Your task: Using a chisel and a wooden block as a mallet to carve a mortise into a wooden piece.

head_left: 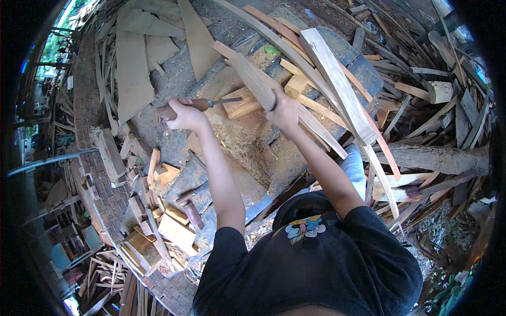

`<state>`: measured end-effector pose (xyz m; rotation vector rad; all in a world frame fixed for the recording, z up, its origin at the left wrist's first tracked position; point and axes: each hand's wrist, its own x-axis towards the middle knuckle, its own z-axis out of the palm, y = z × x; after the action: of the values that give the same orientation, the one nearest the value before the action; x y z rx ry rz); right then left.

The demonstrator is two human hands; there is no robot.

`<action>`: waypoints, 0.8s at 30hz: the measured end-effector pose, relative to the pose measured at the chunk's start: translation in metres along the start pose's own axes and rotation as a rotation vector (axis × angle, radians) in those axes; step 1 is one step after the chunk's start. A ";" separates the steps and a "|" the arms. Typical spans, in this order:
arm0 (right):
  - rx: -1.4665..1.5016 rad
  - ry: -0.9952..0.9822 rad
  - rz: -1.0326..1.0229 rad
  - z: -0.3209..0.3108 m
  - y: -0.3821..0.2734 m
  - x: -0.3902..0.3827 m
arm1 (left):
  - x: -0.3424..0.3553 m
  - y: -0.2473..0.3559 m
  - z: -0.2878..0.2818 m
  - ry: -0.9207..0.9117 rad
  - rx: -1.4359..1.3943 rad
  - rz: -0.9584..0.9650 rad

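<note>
My left hand (184, 113) is closed around the brown wooden handle of a chisel (224, 100). Its dark metal shaft points right, its tip by a block of orange-brown wood (245, 108). Across from it, my right hand (284, 111) grips the near end of a thick, greyish-brown piece of wood (253, 81), which slants away to the far left. A dark band shows where the fingers wrap it. Below both hands lies a rough, hollowed chunk of wood (245, 150) strewn with shavings.
A long squared beam (337, 79) and thin strips lie to the right. Wide flat sheets (132, 73) rest at the far left. A purple-headed hammer (193, 215) lies near my left elbow, beside pale wood blocks (176, 231). Scrap timber (437, 158) piles up at the right.
</note>
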<state>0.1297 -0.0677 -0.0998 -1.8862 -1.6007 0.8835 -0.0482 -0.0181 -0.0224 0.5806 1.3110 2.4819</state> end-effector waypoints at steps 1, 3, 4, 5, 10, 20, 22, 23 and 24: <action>-0.005 0.000 -0.003 -0.002 0.005 0.002 | -0.002 -0.002 0.001 -0.031 0.022 0.026; 0.290 -0.031 0.106 -0.010 0.013 0.008 | -0.005 0.001 0.008 0.029 0.024 0.000; 0.437 0.008 0.072 -0.016 0.018 0.011 | -0.005 0.003 0.010 -0.036 0.070 0.036; 0.428 -0.001 0.063 -0.027 0.012 0.014 | -0.005 0.004 0.009 -0.094 0.121 0.075; 0.265 0.216 -0.408 -0.128 -0.042 0.029 | -0.004 -0.001 0.012 -0.178 0.229 0.145; 0.856 0.613 -0.799 -0.199 -0.204 0.015 | -0.016 -0.017 0.017 -0.135 0.197 0.228; 0.442 0.499 -0.950 -0.176 -0.190 0.023 | -0.023 -0.008 0.023 -0.163 0.221 0.254; -0.028 0.353 -0.987 -0.168 -0.170 0.034 | -0.029 0.000 0.030 -0.204 0.228 0.317; -0.029 0.350 -0.986 -0.166 -0.172 0.040 | -0.031 0.005 0.030 -0.240 0.244 0.383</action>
<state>0.1465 0.0064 0.1303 -0.9394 -1.9649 0.0927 -0.0069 -0.0120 -0.0098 1.2515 1.5308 2.4419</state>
